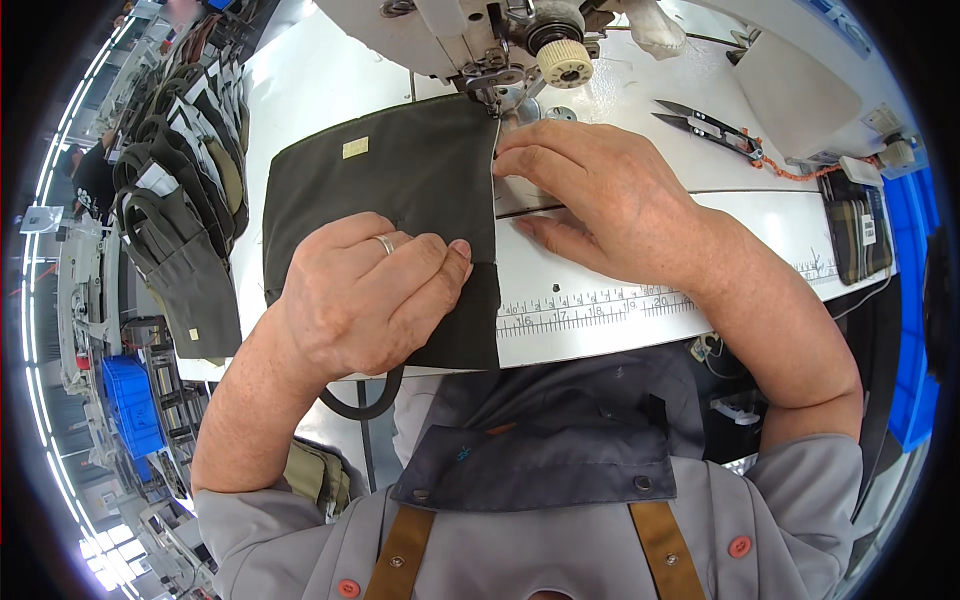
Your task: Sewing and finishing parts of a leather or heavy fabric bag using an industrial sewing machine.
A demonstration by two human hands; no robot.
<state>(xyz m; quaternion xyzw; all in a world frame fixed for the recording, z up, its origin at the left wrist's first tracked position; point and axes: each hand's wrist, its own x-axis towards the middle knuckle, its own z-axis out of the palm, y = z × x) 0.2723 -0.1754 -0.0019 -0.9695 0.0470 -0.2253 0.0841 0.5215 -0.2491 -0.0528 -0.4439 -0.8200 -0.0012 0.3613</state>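
Observation:
A dark olive fabric bag point(400, 165) lies flat on the white sewing table, its right edge under the needle of a sewing machine point(490, 85). A small pale yellow label point(355, 148) shows near its upper left, and a dark loop handle point(365, 408) hangs over the table's front edge. My left hand point(375, 290), with a ring, is closed on top of the fabric, fingers curled and pressed together on a part near its right side. Beside the right edge, just below the needle, my right hand point(600, 195) rests with thumb and fingers apart, its fingertips touching the edge.
Thread snips point(710, 132) lie at the right on an orange cord. A printed ruler point(590, 305) runs along the table's front. Similar dark bags point(180, 200) are piled at the left. A plaid fabric piece point(855, 225) and a blue bin point(910, 300) are at the right.

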